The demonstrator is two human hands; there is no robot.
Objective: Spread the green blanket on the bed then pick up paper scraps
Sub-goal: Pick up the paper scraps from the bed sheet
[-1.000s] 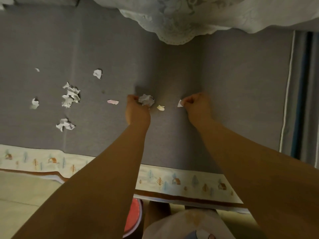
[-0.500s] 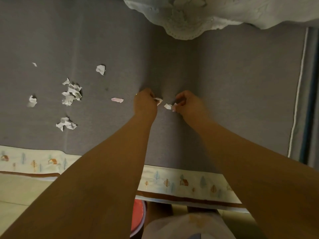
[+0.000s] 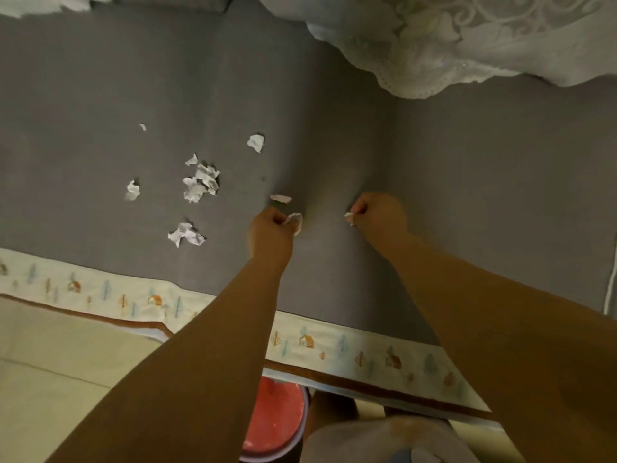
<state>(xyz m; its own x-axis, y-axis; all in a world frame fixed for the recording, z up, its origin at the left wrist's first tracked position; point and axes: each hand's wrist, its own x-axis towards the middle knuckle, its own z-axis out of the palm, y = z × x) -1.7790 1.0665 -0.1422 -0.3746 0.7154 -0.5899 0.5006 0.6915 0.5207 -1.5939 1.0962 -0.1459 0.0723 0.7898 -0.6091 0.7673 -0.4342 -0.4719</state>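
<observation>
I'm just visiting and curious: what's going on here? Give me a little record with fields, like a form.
Surface: grey blanket spread on the bed
Left hand: grips a crumpled paper scrap
Right hand: pinches a small scrap
Nearest loose piece: pinkish scrap just beyond the left hand
Other loose scraps: cluster further left, more around it
Below the bed edge: red bucket
Lace cloth: far side of the bed

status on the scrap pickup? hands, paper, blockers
Left hand grips crumpled scrap; right hand pinches small scrap. Pink scrap just beyond left hand; more scraps lie loose further left. No blockers visible.
</observation>
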